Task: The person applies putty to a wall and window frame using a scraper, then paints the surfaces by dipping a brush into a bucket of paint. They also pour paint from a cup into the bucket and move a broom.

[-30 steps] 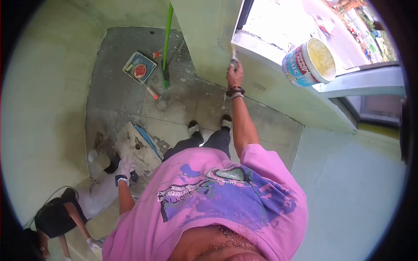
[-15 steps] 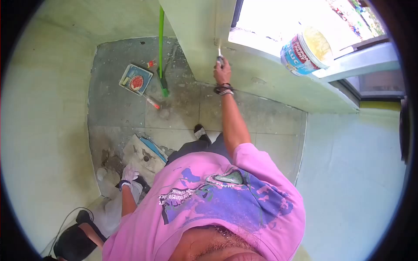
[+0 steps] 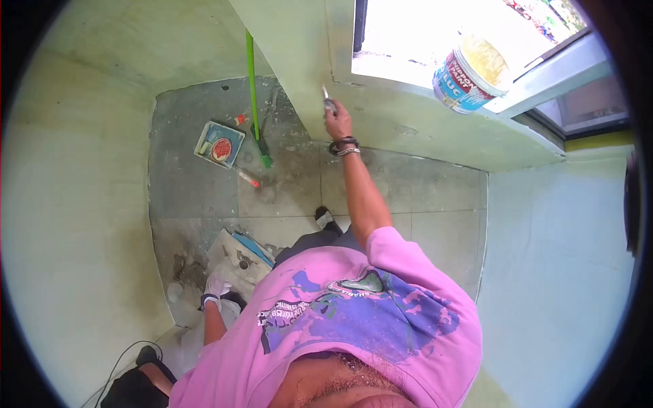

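My right hand (image 3: 338, 122), with dark bracelets at the wrist, is closed around a slim paintbrush (image 3: 328, 98). The brush points away from me, its tip close to the pale green wall (image 3: 299, 75) left of the window's lower corner. Low on the left, my left hand (image 3: 217, 286) wears a whitish glove, and its fingers look loosely apart with nothing seen in them. Just beyond it on the floor lies a stained, pale flat sheet (image 3: 235, 264) with a blue edge.
A Nippon Paint bucket (image 3: 469, 78) stands on the window sill. On the floor are a paint tray (image 3: 216, 144) holding a round red-patterned item, an orange-tipped handle (image 3: 249, 178) and a green-handled broom (image 3: 252, 88). Another person's arm and dark clothing (image 3: 139, 387) show at lower left.
My right hand and the brush have moved left along the wall, away from the window corner. The whole view has shifted slightly; my left hand stays low beside me.
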A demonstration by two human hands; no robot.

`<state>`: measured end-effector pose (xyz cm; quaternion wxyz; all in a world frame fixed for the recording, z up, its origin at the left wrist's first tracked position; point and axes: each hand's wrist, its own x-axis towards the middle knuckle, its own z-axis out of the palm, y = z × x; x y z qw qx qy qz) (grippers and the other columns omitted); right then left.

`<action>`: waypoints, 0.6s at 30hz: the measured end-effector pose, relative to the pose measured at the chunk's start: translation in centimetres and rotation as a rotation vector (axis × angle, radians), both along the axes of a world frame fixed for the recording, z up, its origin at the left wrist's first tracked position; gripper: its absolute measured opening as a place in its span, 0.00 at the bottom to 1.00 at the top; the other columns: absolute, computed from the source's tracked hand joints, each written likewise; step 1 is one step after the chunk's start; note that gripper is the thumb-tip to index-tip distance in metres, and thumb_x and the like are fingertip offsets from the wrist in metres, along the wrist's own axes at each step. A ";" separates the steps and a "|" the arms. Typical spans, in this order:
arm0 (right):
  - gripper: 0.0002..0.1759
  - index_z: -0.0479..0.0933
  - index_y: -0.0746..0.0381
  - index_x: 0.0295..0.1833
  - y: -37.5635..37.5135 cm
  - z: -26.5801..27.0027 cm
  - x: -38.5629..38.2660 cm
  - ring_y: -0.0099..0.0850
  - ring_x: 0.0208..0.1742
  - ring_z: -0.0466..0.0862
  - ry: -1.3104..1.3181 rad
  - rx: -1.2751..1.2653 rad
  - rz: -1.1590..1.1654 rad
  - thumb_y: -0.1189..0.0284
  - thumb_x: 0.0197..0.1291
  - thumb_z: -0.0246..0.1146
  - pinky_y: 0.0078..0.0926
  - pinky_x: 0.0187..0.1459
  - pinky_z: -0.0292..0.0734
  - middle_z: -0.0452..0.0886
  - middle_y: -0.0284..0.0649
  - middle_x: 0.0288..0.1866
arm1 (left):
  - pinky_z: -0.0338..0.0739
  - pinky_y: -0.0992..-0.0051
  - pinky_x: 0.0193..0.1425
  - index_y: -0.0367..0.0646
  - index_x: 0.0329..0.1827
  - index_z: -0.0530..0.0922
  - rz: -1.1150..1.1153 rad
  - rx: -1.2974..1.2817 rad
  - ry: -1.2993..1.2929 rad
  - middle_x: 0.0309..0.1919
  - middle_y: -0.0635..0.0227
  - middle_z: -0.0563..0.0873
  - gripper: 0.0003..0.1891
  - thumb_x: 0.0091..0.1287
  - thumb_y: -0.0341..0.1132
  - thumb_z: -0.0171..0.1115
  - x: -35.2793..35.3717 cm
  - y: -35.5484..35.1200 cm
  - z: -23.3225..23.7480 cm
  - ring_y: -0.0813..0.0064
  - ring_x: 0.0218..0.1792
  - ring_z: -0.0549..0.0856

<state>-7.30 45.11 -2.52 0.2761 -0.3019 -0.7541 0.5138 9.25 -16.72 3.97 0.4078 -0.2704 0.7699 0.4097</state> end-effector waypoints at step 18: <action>0.20 0.75 0.57 0.58 12.0 15.0 5.2 0.40 0.34 0.85 -0.276 0.401 -0.138 0.68 0.59 0.58 0.36 0.38 0.81 0.84 0.49 0.39 | 0.79 0.74 0.24 0.48 0.51 0.73 -0.064 0.055 -0.016 0.33 0.63 0.83 0.16 0.70 0.48 0.49 3.9 -1.7 -2.3 0.71 0.28 0.84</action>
